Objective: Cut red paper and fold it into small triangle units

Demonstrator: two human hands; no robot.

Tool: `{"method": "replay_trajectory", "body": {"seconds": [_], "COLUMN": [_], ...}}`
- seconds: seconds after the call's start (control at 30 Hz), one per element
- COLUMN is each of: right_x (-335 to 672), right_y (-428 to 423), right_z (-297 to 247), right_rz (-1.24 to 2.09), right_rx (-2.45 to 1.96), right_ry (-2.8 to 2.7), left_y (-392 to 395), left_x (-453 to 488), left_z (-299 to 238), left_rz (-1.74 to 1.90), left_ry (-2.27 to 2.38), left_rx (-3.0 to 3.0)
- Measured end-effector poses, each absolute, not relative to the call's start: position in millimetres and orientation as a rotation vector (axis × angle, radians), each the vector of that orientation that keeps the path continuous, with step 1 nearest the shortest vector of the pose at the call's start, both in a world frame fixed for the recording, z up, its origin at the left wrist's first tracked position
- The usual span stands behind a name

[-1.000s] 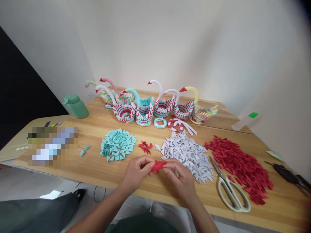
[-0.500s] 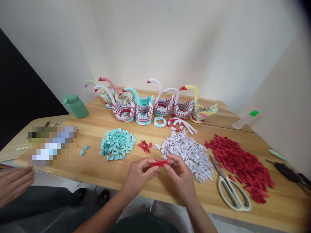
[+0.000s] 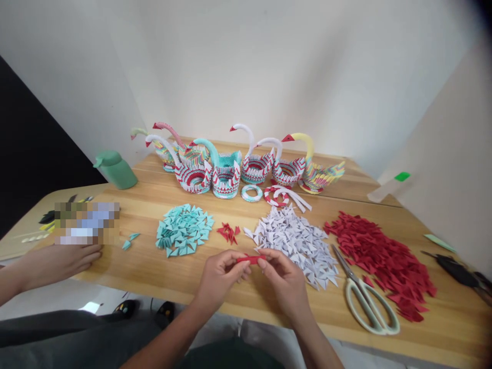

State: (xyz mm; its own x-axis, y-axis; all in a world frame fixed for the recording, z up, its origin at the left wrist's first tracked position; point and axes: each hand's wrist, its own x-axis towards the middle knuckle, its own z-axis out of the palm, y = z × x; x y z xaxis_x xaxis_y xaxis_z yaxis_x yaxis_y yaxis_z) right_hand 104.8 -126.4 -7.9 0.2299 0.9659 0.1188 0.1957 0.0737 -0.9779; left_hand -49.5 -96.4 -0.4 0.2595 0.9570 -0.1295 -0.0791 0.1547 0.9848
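Between my two hands, above the table's front part, is a folded strip of red paper (image 3: 251,260). The fingers of my left hand (image 3: 220,277) pinch its left end. My right hand (image 3: 285,279) grips the right end between thumb and fingers. Just beyond lies a small group of red folded pieces (image 3: 228,233). A heap of white folded paper triangles (image 3: 294,241) spreads behind my right hand, and a turquoise heap (image 3: 184,229) sits to the left. Farther right is a big pile of red triangles (image 3: 380,256), with scissors (image 3: 369,302) lying beside it.
Several folded-paper swans (image 3: 226,177) stand along the back, with a turquoise-white ring (image 3: 252,193) and a red-white ring (image 3: 275,196) before them. A green bottle (image 3: 115,169) stands at left. Another person's hand (image 3: 73,261) rests near the left table edge, beside a blurred patch.
The other person's hand has moved right and onto the table's left edge. My hands stay nearly in place, still holding the red paper; the view has shifted slightly.
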Motion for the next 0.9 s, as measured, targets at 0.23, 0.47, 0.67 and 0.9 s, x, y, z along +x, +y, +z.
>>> {"method": "replay_trajectory", "body": {"seconds": [0.23,0.47,0.67,0.9], "right_x": [102.8,96.1,94.2,94.0], "right_y": [-126.6,-125.2,-125.6,-123.0], "right_z": [-9.8,-12.3,-10.8,-4.3], "right_rz": [0.882,0.828,0.848,0.999], "right_rx": [-1.372,-1.339,-1.331,-1.304], "right_ry": [-1.156,-1.116,-1.118,-1.15], "left_y": [-96.0,-95.1,-94.2,-94.0], "left_x": [-48.3,-46.1,-44.8,-45.7], "left_z": [0.2,1.7,1.3,1.3], "left_rz": [0.963,0.964,0.85,0.883], "left_ry": [1.01,0.996,0.994,0.969], "left_rx": [1.168,1.182,1.153,1.155]}}
